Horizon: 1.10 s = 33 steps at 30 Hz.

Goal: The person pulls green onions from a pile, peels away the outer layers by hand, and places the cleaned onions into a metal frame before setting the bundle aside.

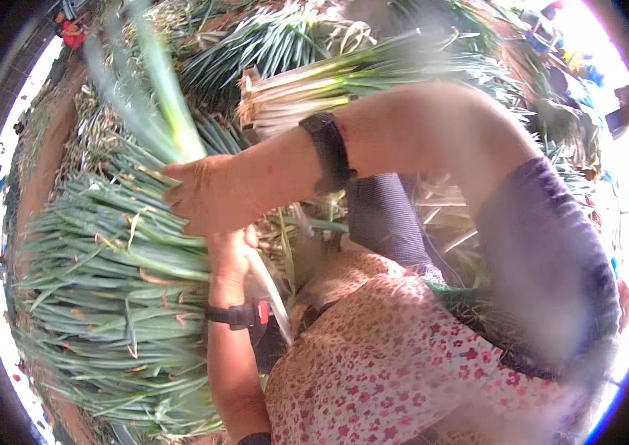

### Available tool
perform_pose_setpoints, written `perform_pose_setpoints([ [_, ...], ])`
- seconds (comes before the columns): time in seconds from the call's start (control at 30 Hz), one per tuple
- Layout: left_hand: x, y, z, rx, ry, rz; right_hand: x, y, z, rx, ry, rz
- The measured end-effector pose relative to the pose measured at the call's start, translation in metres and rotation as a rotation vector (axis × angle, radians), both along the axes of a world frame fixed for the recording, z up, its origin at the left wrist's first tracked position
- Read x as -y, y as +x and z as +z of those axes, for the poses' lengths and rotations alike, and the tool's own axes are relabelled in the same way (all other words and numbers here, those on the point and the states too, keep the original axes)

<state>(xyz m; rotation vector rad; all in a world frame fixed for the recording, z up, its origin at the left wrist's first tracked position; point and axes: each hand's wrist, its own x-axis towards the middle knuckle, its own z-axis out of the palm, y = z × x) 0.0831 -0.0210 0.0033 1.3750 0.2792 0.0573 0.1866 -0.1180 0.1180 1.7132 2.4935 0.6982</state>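
One long green onion (268, 285) runs slantwise through my two hands. Its white stem points down toward my lap, and its green leaves rise blurred at the upper left. My right hand (214, 191) reaches across from the right and closes around it just below the leaves. Directly beneath, my left hand (230, 254) grips the same onion, partly covered by the right one. Beside both hands on the left lies a large pile of green onions (114, 274), its leaves pointing left.
A neat bundle of green onions (300, 96) with white stems lies beyond my right forearm, and another leafy heap (259, 48) is behind it. Flowered cloth (374, 356) covers my lap. A person in red (72, 34) is far off at the upper left.
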Motion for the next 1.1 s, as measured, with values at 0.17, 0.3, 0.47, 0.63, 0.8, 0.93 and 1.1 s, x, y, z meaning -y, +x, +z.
perform_pose_setpoints([
  [0.17, 0.057, 0.034, 0.003, 0.293, 0.925, -0.104, 0.083, 0.045, -0.006, 0.006, -0.424, -0.491],
  [0.3, 0.039, 0.043, -0.025, 0.143, 1.123, -0.299, 0.161, 0.085, -0.012, -0.152, -0.847, -1.092],
  [0.47, -0.056, 0.008, -0.123, -0.327, 0.839, -0.04, 0.297, 0.148, 0.017, -0.091, -0.556, -1.148],
  [0.63, -0.12, -0.053, -0.187, -0.661, 0.189, 0.439, 0.357, 0.196, 0.029, -0.107, -0.498, -1.402],
  [0.8, -0.052, -0.077, -0.207, -0.739, 0.651, -0.339, 0.359, 0.237, -0.009, -0.143, -0.438, -1.509],
  [0.93, -0.005, -0.092, -0.201, -0.528, 0.671, -0.526, 0.287, 0.265, -0.089, -0.239, -0.521, -1.602],
  [1.1, -0.001, -0.078, -0.191, -0.515, 0.771, -0.6, 0.254, 0.273, -0.178, -0.217, -0.512, -1.449],
])
